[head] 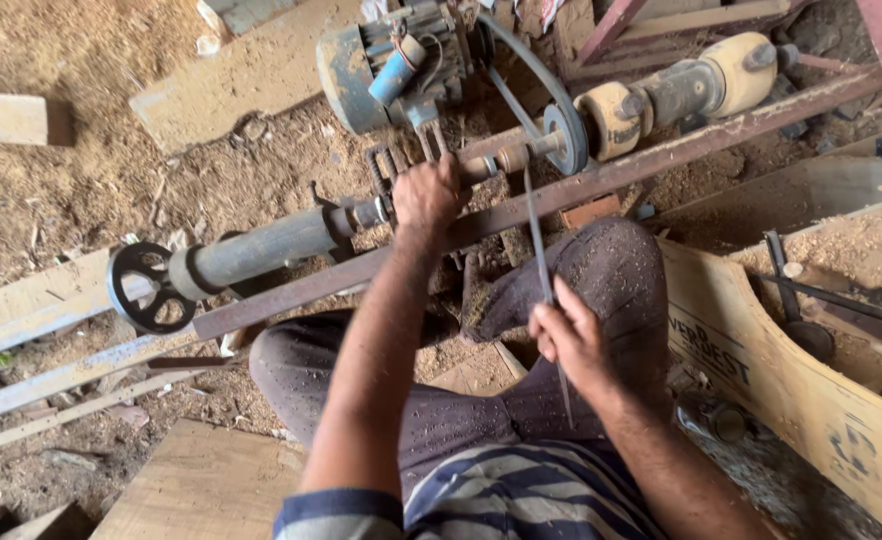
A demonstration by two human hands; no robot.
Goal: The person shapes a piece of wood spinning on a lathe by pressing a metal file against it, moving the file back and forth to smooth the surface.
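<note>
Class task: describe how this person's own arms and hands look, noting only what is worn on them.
Both arms are bare from above the elbow down. The left hand and right hand wear no gloves, rings or watch. A short sleeve of a shirt with dark blue and grey stripes covers the left upper arm.

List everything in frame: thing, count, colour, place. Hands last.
lathe rail: 1, rusty brown, runs diagonally across the middle
electric motor: 1, grey-blue, top centre
drive belt: 1, dark, from motor to pulley
pulley: 1, grey, right of the workpiece
workpiece: 1, pale wood, small, between tailstock and pulley
headstock bearings: 1 set, cream and grey, upper right
tailstock: 1, grey, left of centre
handwheel: 1, black, far left end of tailstock
long chisel: 1, dark metal, tip toward the workpiece
wooden boards: several, pale, around the edges
sawdust: tan, covers the ground
left hand: 1, on the workpiece end
right hand: 1, grip closed on the long chisel
</note>
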